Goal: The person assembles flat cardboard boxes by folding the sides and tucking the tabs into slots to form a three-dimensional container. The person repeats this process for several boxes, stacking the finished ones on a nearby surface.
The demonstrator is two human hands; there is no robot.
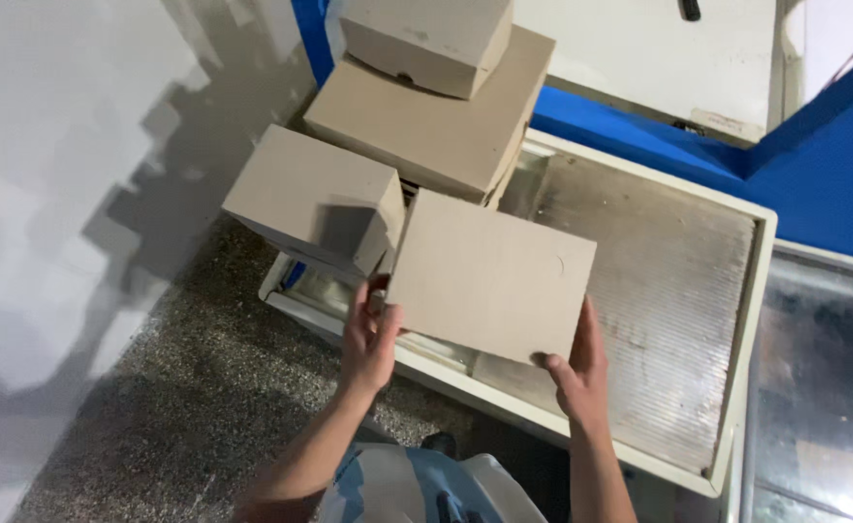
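Observation:
I hold a plain brown cardboard box (489, 276) above the near left part of a white-framed table with a ribbed metal top (659, 281). My left hand (368, 339) grips its near left corner. My right hand (576, 368) grips its near right corner from below. The box's flat top faces me. Just left of it sits another closed cardboard box (315, 199), touching or nearly touching it.
Behind these, a wide flat cardboard box (431, 121) carries a smaller box (426, 39) on top. A white wall (58, 194) stands at left, speckled floor (184, 387) below. Blue panels (814, 184) and a second white table (659, 48) lie beyond. A glass-topped surface (823, 387) is at right.

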